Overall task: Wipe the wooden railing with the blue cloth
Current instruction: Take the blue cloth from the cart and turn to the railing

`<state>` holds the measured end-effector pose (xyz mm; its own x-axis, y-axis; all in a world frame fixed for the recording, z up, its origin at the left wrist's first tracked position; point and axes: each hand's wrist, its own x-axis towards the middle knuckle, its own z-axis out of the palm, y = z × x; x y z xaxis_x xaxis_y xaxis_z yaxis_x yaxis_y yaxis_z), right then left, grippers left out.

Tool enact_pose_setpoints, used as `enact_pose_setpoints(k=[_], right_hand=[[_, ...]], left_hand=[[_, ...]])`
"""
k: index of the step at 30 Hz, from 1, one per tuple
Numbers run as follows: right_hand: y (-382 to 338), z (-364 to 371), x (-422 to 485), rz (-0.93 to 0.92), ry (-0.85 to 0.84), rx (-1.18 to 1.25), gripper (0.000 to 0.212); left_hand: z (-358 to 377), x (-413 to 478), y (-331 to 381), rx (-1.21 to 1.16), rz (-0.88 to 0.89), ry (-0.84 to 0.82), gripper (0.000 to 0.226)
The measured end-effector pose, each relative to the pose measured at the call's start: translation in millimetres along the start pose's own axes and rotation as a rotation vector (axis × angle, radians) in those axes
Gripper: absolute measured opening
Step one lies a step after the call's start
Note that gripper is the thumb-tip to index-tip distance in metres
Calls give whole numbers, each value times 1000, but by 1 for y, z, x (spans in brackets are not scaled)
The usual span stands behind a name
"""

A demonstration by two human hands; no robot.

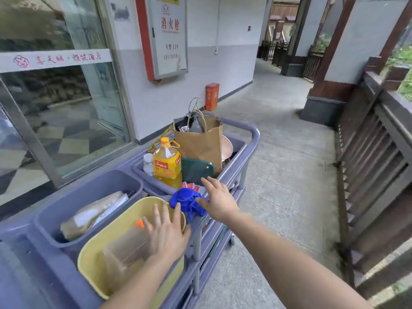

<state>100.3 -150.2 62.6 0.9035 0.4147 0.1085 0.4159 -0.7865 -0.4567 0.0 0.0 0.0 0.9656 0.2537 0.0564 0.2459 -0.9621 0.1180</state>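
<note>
Now open right hand (pixel 219 200) touches crumpled blue cloth (pixel 187 200).

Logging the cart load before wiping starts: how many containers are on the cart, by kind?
Bottles: 2, large yellow plastic oil bottle, small clear white-capped bottle
Paper bags: 1, brown handled paper bag
Buckets: 1, round yellow plastic bucket
Bins: 1, grey-purple plastic bin
Total: 5

- A cart (pixel 254 134) stood on the walkway, between a glass wall on its left and the wooden railing (pixel 376 152) on its right.
- A cloth (pixel 186 200) lay bunched on the cart's near edge.
- Behind the cloth stood an oil bottle (pixel 167 163), and behind that a paper bag (pixel 200 141).
- Left of the cloth sat a bucket (pixel 93 264), with a bin (pixel 73 197) further left.
</note>
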Motion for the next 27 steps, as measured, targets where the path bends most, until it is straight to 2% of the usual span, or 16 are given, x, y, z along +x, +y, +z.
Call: enact_pose_setpoints(k=[1, 7, 10, 12, 16, 23, 27], right_hand=[[1, 7, 8, -14, -24, 31, 69], [9, 51, 49, -158, -163, 43, 75], [18, 68, 56, -227, -238, -86, 68], [22, 76, 57, -302, -183, -158, 60], [21, 75, 62, -355, -107, -122, 54], [18, 54, 51, -257, -40, -2, 55], [23, 31, 32, -247, 49, 67, 53]], left_hand=[[5, 2, 4, 7, -40, -43, 73], [39, 3, 17, 23, -91, -59, 69], [42, 7, 20, 39, -88, -52, 74], [43, 9, 21, 33, -84, -32, 75], [42, 12, 22, 23, -89, 0, 73], [41, 7, 22, 10, -111, -20, 74], [40, 1, 16, -53, -102, -24, 68]])
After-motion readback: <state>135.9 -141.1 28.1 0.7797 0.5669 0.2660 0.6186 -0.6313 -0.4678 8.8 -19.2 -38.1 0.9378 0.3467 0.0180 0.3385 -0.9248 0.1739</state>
